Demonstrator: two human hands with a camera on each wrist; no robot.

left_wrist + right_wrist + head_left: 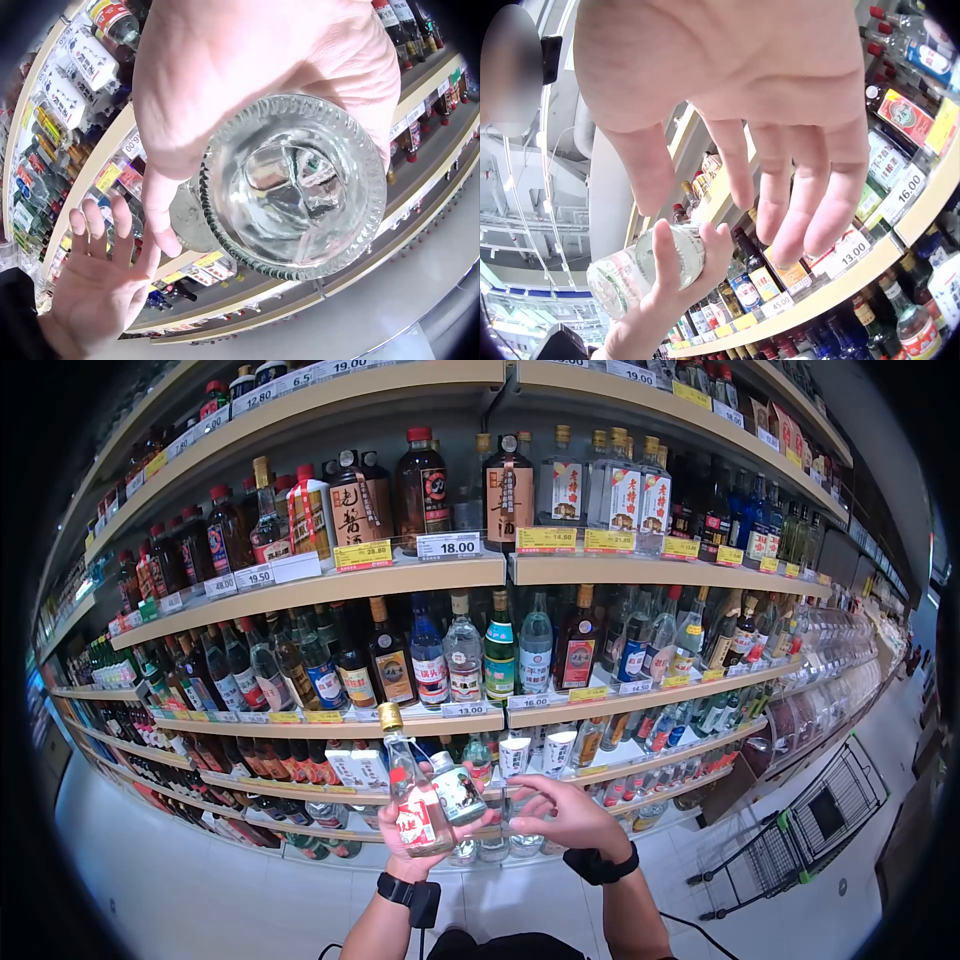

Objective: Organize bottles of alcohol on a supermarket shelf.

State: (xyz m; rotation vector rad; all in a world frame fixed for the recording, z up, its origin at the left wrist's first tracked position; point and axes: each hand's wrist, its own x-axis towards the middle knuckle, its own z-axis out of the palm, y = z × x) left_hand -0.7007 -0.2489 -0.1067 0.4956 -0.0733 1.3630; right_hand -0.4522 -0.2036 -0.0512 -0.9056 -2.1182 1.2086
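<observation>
My left hand (408, 867) holds two glass liquor bottles side by side in front of the shelves. The taller clear bottle (412, 810) has a gold cap and a red-and-white label, and leans slightly left. Beside it the smaller bottle (458, 790), with a pale cap and a dark green picture label, tilts left too. In the left wrist view the ridged round base (292, 187) of a bottle faces the camera, partly covering the other. My right hand (570, 818) is just right of the bottles, fingers spread and slightly bent, holding nothing.
Curved-looking shelves (420, 572) packed with liquor bottles and price tags (448, 545) span the front. At the right a shopping cart (800, 835) stands on the pale tiled floor (230, 890). Clear dispensers (830, 650) line the far right shelf. A cable (700, 932) hangs near my right forearm.
</observation>
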